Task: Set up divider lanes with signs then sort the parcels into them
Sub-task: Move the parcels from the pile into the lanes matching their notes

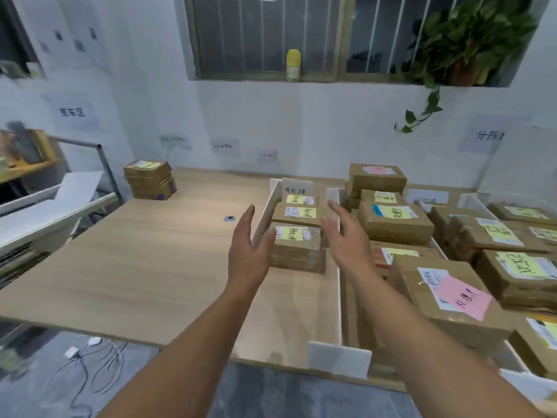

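A row of brown parcels with yellow notes fills the leftmost lane, the nearest being a small stack (297,248). My left hand (248,245) hovers open at its left side, in front of the white divider board (265,212). My right hand (346,236) is open at its right side, fingers straight, not gripping. A white sign card (297,188) stands at the lane's far end. More parcels (394,220) with yellow notes fill the lanes to the right, and one near parcel (449,300) carries a pink note. A separate stack of parcels (149,179) sits at the table's far left corner.
The wooden table (135,260) has a small round grommet (229,218). A short white board (339,359) stands at the front edge. A metal rack with white panels (45,206) is at the left. Cables (90,357) lie on the floor.
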Available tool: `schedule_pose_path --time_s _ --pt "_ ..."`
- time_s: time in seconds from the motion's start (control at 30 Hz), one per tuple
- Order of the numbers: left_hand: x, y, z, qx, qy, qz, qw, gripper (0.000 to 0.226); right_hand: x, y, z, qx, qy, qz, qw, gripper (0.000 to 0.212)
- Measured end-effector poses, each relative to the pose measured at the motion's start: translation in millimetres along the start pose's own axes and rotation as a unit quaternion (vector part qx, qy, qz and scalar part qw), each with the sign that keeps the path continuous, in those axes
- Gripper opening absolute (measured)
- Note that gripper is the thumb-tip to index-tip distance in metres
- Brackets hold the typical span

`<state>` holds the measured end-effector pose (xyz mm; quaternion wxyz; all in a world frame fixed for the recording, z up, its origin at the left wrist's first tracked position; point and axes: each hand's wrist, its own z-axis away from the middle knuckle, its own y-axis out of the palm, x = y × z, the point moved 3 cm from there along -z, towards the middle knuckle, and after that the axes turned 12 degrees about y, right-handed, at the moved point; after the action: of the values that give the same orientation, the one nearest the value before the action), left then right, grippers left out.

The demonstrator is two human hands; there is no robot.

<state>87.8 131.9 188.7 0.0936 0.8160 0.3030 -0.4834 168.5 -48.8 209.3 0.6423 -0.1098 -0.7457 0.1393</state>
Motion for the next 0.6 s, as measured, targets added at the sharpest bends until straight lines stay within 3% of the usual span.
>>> schedule_pose_path --time_s 0.4,0.6 --pt "94 -262 -74 -0.063 -0.014 -0.114 0.991 0.058 81 279 12 0.117 -0.018 -0.028 0.993 0.040" --pt "140 -345 -90 -0.081 -0.054 -0.132 0.986 0.056 95 376 13 0.163 -0.004 -0.024 0.986 0.039"
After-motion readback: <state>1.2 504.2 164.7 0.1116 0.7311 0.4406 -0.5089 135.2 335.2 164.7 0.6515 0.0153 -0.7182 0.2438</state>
